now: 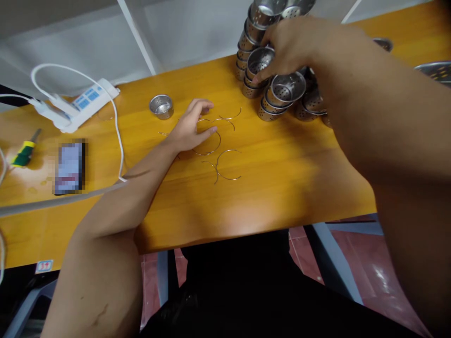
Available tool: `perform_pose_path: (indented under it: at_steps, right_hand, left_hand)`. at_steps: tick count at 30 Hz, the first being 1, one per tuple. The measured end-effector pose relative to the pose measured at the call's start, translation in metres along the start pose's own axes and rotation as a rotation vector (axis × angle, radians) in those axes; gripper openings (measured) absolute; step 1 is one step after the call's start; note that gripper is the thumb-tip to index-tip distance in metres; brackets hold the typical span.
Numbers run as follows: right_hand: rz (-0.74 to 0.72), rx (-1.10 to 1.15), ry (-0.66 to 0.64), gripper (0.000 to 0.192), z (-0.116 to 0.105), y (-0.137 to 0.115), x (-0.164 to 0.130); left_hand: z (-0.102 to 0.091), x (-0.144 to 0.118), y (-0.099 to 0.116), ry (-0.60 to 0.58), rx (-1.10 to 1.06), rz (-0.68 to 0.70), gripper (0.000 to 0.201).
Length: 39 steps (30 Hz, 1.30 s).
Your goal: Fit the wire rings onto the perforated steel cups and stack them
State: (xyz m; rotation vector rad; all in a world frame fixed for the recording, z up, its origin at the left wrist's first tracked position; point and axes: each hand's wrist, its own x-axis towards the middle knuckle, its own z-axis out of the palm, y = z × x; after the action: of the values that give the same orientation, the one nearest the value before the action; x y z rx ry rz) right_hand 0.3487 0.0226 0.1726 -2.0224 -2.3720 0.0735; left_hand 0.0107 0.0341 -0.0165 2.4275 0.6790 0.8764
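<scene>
Steel cups [278, 89], stacked at the table's [282, 178] far edge: my right hand [292, 47] gripped one cup [260, 60] atop the stack, while my left hand [192, 126] lay flat and open on wire rings [225, 164] nearby.

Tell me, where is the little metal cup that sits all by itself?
In the head view, the single metal cup stands on the yellow table, just left of the left hand and right of the white power strip.
</scene>
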Motion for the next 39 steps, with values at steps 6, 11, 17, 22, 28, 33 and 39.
perform_pose_path:
  at_steps: [6,11,17,22,28,33,39]
  right_hand:
    - [0.061,-0.041,-0.023,0.087,-0.001,-0.008,0.002]
    - [0.086,-0.005,0.009,0.087,-0.005,-0.014,-0.017]
    - [-0.107,0.204,0.237,0.054,-0.006,-0.024,-0.067]
    - [-0.341,0.266,-0.081,0.033,0.009,-0.027,-0.093]
    - [-0.629,0.271,-0.782,0.008,0.038,-0.059,-0.123]
    - [-0.861,0.363,-0.659,0.015,0.064,-0.092,-0.129]
    - [-0.884,0.593,-0.25,0.014,0.103,-0.08,-0.111]
  left_hand:
    - [-0.006,0.007,0.004,0.133,0.092,-0.068,0.071]
    - [-0.032,0.007,-0.003,0.426,0.246,-0.167,0.072]
    - [-0.056,-0.009,-0.046,0.591,0.387,-0.392,0.067]
    - [-0.058,-0.012,-0.063,0.514,0.27,-0.62,0.077]
    - [-0.055,-0.002,-0.046,0.576,0.142,-0.584,0.068]
    - [-0.051,0.003,-0.033,0.564,0.117,-0.6,0.071]
    - [-0.05,0.002,-0.042,0.567,0.061,-0.574,0.071]
